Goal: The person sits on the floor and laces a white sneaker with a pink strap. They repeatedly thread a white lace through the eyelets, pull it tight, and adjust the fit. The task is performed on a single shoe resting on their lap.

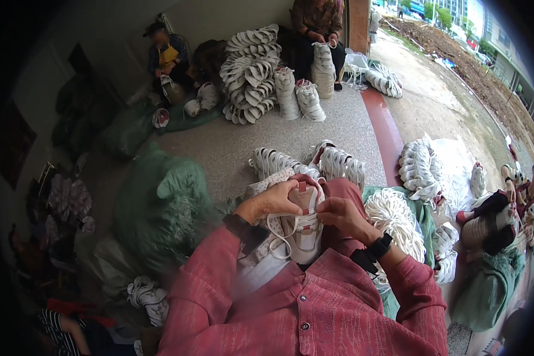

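Observation:
A white and beige shoe (pixel 306 243) with a pinkish tongue (pixel 305 199) rests on my lap, its toe toward my body. My left hand (pixel 272 200) grips the shoe's upper at the left of the opening, thumb along the tongue. My right hand (pixel 342 215) is closed in a pinch at the right row of eyelets, on what looks like the white shoelace; the fingertips partly hide it. A loop of that shoelace (pixel 290 249) hangs loose on the shoe's left side, and lacing crosses the lower part of the tongue.
A bundle of white laces (pixel 396 222) lies to my right. Nested shoe uppers (pixel 345 166) sit just ahead, with tall stacks (pixel 250 74) farther back. A large green sack (pixel 163 199) stands at left. Two people work at the back; another person's striped sleeve (pixel 62 332) shows lower left.

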